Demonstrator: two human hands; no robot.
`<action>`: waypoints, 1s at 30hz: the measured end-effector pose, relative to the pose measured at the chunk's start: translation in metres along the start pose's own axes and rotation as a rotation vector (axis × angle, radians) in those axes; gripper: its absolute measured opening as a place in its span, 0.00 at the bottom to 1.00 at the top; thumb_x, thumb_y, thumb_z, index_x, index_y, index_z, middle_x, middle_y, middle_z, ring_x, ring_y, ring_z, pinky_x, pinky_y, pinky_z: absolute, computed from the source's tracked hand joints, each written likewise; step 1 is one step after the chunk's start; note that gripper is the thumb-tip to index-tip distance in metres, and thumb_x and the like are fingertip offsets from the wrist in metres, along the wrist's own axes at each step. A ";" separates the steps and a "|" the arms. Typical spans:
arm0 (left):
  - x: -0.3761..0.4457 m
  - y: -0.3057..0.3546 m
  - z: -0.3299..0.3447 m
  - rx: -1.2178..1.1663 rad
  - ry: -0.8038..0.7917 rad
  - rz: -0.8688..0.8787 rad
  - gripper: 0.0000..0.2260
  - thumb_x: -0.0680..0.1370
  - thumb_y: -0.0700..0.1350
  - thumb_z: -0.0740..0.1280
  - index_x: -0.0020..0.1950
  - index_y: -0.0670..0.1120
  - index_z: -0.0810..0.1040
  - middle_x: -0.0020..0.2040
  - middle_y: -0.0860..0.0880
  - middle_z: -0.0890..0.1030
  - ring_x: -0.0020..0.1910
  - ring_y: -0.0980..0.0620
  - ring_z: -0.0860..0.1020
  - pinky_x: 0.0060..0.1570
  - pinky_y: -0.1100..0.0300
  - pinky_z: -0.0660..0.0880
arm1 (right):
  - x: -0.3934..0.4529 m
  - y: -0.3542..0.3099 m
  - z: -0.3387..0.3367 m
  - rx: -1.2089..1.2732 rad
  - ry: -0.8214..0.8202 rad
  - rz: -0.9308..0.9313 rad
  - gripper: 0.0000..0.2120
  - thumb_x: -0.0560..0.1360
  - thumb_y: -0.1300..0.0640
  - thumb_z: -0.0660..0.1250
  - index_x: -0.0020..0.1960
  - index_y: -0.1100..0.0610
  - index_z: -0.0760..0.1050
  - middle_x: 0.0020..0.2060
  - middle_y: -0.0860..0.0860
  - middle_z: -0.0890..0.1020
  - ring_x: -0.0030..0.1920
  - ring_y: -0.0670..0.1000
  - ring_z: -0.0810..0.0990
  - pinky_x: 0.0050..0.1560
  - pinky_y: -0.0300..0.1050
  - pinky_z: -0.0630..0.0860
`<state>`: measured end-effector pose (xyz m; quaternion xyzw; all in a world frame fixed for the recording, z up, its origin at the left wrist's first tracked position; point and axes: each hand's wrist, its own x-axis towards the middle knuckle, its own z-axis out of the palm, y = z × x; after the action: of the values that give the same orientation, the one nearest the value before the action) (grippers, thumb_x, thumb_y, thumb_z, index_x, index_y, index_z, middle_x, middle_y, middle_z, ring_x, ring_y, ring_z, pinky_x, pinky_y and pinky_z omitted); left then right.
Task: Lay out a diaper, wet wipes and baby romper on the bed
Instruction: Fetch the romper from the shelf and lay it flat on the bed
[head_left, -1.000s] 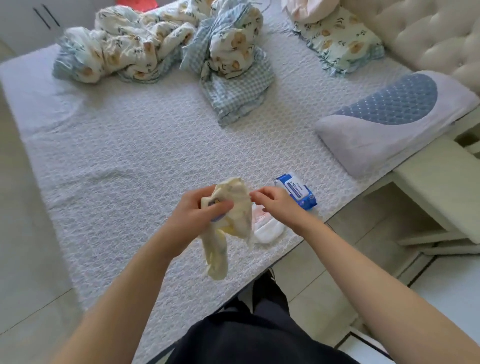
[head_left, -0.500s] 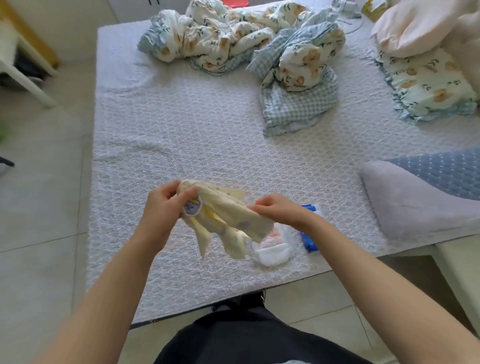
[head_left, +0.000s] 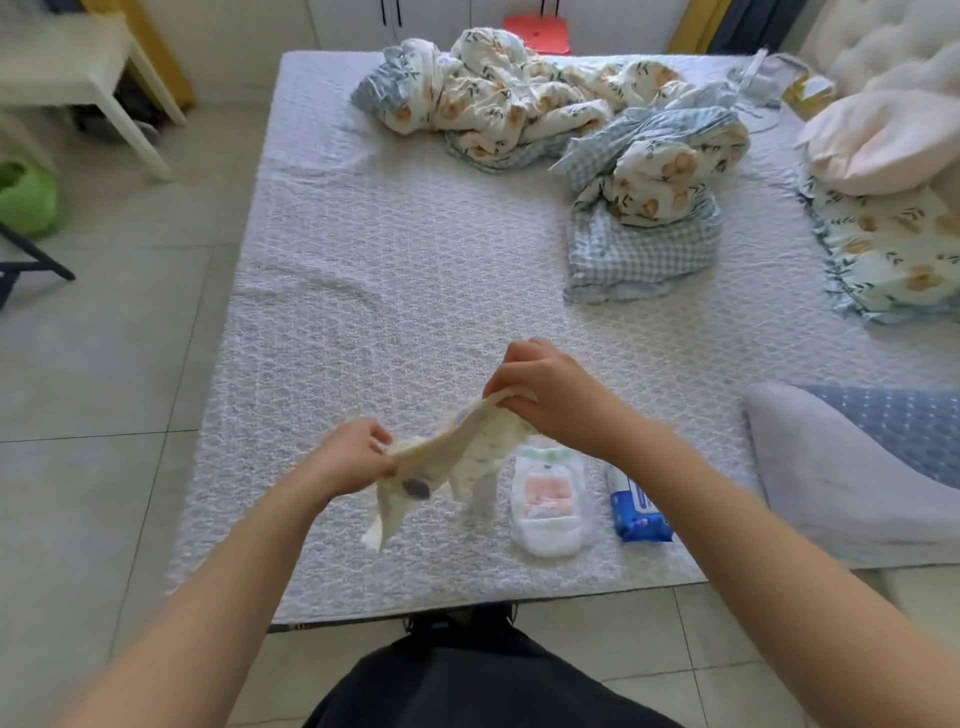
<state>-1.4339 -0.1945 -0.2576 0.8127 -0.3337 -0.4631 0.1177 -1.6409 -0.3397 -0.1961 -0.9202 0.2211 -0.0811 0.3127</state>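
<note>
Between our two hands, the baby romper (head_left: 457, 457) hangs stretched above the near part of the bed (head_left: 363, 291), our left hand (head_left: 348, 457) and right hand (head_left: 545, 395) each pinched on one end. We judge two of three items done: the diaper (head_left: 548, 506) lies flat just right of the romper, the wet wipes (head_left: 636, 512) beside it. Only spreading the romper remains. Crumpled blankets (head_left: 571, 130) and pillows (head_left: 852, 467) sit well clear, so nothing blocks us.
</note>
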 end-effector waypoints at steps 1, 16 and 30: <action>-0.002 0.006 -0.004 -0.032 -0.017 0.105 0.21 0.73 0.42 0.74 0.63 0.47 0.73 0.58 0.49 0.77 0.56 0.50 0.76 0.49 0.58 0.74 | 0.002 -0.007 0.001 0.008 0.001 -0.035 0.06 0.75 0.61 0.68 0.48 0.55 0.83 0.43 0.47 0.74 0.47 0.50 0.72 0.47 0.40 0.69; -0.007 0.044 -0.037 -0.118 -0.013 0.539 0.08 0.73 0.45 0.74 0.40 0.42 0.79 0.36 0.51 0.78 0.37 0.54 0.75 0.42 0.55 0.72 | 0.018 -0.022 -0.017 0.095 0.092 0.121 0.14 0.77 0.65 0.63 0.54 0.50 0.80 0.51 0.47 0.76 0.46 0.38 0.73 0.48 0.30 0.67; -0.047 0.074 -0.086 -0.248 0.290 0.740 0.04 0.79 0.43 0.65 0.47 0.43 0.76 0.37 0.48 0.77 0.31 0.59 0.71 0.31 0.69 0.68 | 0.022 -0.021 -0.021 0.081 -0.232 0.285 0.03 0.71 0.64 0.60 0.40 0.58 0.71 0.35 0.50 0.75 0.37 0.49 0.73 0.37 0.44 0.68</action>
<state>-1.4109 -0.2292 -0.1419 0.6745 -0.5249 -0.3068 0.4188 -1.6200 -0.3467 -0.1666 -0.8694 0.3085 0.0618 0.3810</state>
